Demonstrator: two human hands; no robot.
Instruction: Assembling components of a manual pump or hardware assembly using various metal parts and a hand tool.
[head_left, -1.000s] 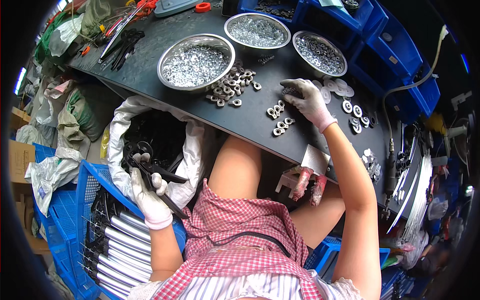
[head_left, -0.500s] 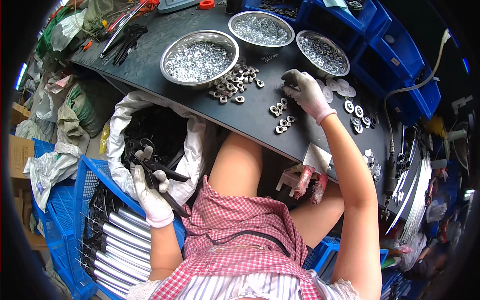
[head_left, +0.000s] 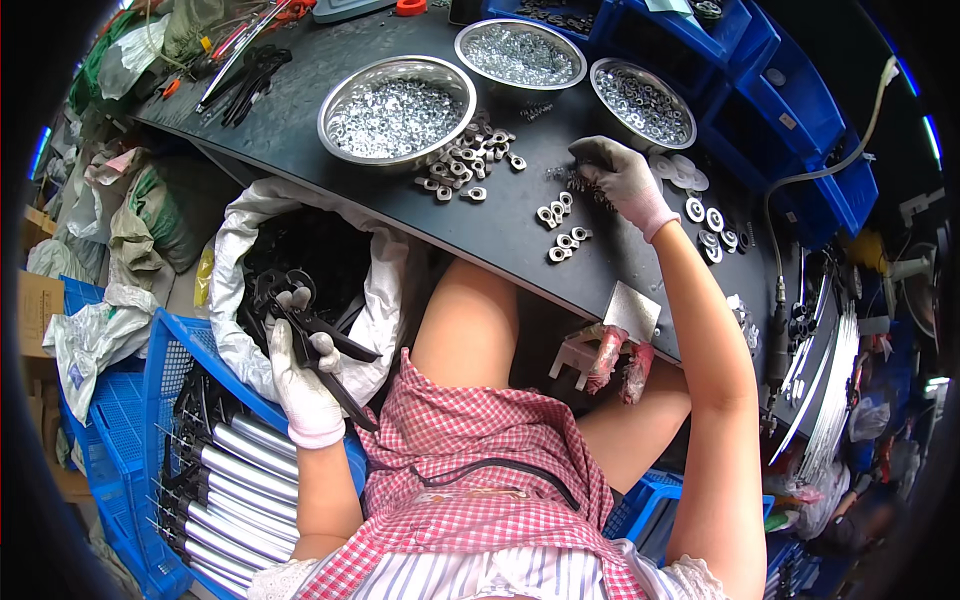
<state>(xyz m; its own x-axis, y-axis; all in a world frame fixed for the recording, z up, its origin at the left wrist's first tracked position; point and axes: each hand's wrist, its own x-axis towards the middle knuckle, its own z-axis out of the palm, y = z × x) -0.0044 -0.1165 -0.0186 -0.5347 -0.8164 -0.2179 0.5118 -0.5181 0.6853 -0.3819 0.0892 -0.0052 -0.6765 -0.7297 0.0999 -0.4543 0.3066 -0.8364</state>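
Observation:
My left hand point(head_left: 306, 397), in a white glove, grips a black two-armed part point(head_left: 342, 343) over a white sack point(head_left: 385, 270) of black pieces. My gloved right hand point(head_left: 628, 185) is on the dark table with its fingers curled down at a small heap of tiny coil-like metal pieces point(head_left: 556, 176). What its fingertips pinch is too small to make out. Just below that hand lie several metal lugs with holes point(head_left: 567, 240). White plastic discs point(head_left: 684, 172) and round washers with dark centres point(head_left: 707, 222) lie to its right.
Three steel bowls of small metal parts stand along the back: a large one point(head_left: 330, 125), a middle one point(head_left: 578, 72) and a right one point(head_left: 690, 125). More lugs point(head_left: 470, 165) lie beside the large bowl. A metal fixture point(head_left: 632, 308) sits at the table edge. A blue crate point(head_left: 165, 400) holds silver tubes.
My right hand has shifted slightly right and turned its fingers further down at the tiny metal pieces. My left hand still grips the black part, nearly in place.

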